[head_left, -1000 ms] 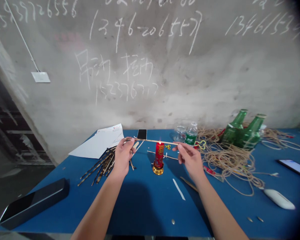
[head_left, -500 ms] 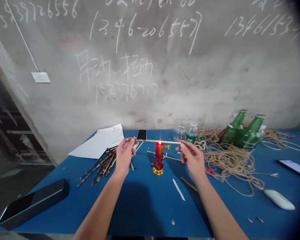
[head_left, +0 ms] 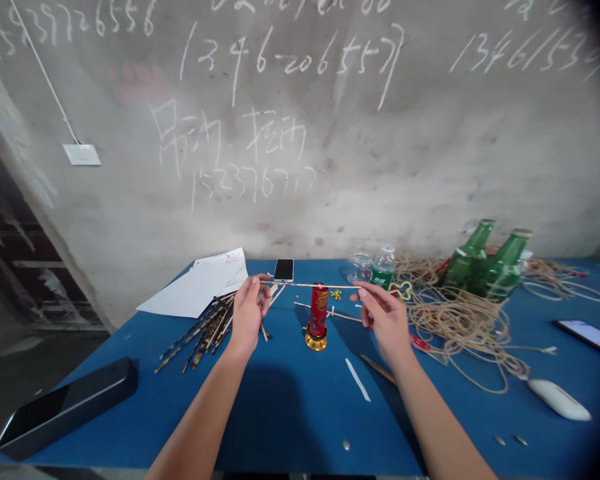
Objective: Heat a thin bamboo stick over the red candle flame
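A thin bamboo strip stretches level between my two hands, its middle at the top of a lit red candle on a gold base. My left hand pinches the strip's left end. At the other end, my right hand pinches it between thumb and fingers. The flame barely shows behind the strip. Beside my left hand lies a bundle of darkened bamboo strips. Another thin stick with a white tie rests on the table behind the candle.
On the blue table are white papers, a phone, a glass jar, a plastic bottle, green bottles, tangled cord, a white mouse-shaped object and a dark oblong box.
The strip has come down slightly onto the candle top and looks thinner, as if turned edge-on. The flame shows less brightly. Both hands stay nearly in place.
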{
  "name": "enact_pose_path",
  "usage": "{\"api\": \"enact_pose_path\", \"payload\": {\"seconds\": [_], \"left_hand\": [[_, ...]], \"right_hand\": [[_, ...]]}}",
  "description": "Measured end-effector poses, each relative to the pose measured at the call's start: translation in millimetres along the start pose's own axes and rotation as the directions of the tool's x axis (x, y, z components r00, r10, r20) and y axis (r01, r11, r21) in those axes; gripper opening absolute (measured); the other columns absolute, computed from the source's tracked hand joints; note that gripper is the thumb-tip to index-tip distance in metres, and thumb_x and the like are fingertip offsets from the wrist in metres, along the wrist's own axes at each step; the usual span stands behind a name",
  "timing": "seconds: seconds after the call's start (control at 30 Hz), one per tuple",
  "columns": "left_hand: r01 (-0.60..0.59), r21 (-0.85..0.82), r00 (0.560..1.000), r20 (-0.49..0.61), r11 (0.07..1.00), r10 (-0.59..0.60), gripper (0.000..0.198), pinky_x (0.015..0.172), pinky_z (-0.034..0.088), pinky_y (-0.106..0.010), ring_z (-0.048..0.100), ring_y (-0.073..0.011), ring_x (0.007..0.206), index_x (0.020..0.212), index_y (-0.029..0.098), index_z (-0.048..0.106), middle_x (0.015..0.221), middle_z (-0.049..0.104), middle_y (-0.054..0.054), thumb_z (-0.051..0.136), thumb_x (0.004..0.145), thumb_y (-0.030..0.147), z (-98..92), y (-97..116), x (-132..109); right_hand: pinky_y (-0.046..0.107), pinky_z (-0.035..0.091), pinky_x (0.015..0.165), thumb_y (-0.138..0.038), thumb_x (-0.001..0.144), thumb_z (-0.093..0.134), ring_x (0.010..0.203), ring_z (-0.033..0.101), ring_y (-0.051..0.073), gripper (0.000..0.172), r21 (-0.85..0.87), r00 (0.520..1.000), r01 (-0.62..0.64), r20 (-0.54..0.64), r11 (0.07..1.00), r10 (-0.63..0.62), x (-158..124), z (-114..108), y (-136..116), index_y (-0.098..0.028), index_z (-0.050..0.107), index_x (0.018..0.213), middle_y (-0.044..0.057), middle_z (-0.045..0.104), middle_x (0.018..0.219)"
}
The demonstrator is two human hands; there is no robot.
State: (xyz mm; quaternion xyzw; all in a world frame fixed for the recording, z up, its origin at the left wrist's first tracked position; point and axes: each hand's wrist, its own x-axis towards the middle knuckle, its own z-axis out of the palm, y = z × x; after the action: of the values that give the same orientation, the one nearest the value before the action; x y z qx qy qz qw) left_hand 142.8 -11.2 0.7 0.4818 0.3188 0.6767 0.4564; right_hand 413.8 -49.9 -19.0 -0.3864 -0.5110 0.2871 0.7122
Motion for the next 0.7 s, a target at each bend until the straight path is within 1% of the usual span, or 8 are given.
{"api": "enact_pose_path", "payload": {"seconds": [0.13,0.3,0.57,0.7], "left_hand": [[-0.022,0.021,1.0,-0.004,1.0,0.023,0.036,0.042,0.026,-0.017,0.039,-0.0034,0.046,0.11,0.018,0.071,0.079,0.057,0.001,0.061,0.101,0.052,-2.2,-4.1,0.8],[-0.053,0.074,0.999,0.008,0.996,0.052,0.036,0.042,0.028,-0.016,0.042,-0.0036,0.048,0.116,0.021,0.07,0.083,0.057,0.001,0.057,0.104,0.053,-1.8,-3.4,-0.7],[-0.059,0.127,0.998,-0.001,0.99,0.06,0.042,0.042,0.03,-0.016,0.044,-0.0053,0.051,0.13,0.025,0.067,0.089,0.06,-0.002,0.055,0.104,0.055,-0.7,-2.5,-1.1],[-0.027,0.106,1.0,0.007,0.994,0.027,0.044,0.041,0.03,-0.016,0.046,-0.0055,0.051,0.136,0.028,0.064,0.093,0.063,-0.003,0.056,0.103,0.055,-0.7,-2.8,-1.6]], "right_hand": [[0.026,0.038,0.04,-0.048,0.09,0.079,0.045,0.048,0.009,0.033,-0.013,1.0,0.001,-0.004,1.0,-0.001,-0.5,0.3,-1.2,-0.024,0.082,0.112,0.006,0.077,0.087],[0.026,0.039,0.041,-0.048,0.091,0.078,0.045,0.047,0.009,0.034,-0.024,1.0,0.001,0.001,1.0,-0.001,-0.5,0.0,0.7,-0.023,0.082,0.114,0.006,0.077,0.088],[0.025,0.04,0.041,-0.047,0.093,0.077,0.044,0.047,0.008,0.036,-0.05,1.0,0.018,0.008,0.999,-0.017,0.6,-0.4,3.7,-0.023,0.081,0.118,0.007,0.078,0.091],[0.026,0.04,0.041,-0.048,0.093,0.076,0.044,0.046,0.008,0.037,-0.074,1.0,0.013,0.018,0.997,-0.012,1.0,-1.0,4.5,-0.023,0.081,0.119,0.008,0.079,0.094]]}}
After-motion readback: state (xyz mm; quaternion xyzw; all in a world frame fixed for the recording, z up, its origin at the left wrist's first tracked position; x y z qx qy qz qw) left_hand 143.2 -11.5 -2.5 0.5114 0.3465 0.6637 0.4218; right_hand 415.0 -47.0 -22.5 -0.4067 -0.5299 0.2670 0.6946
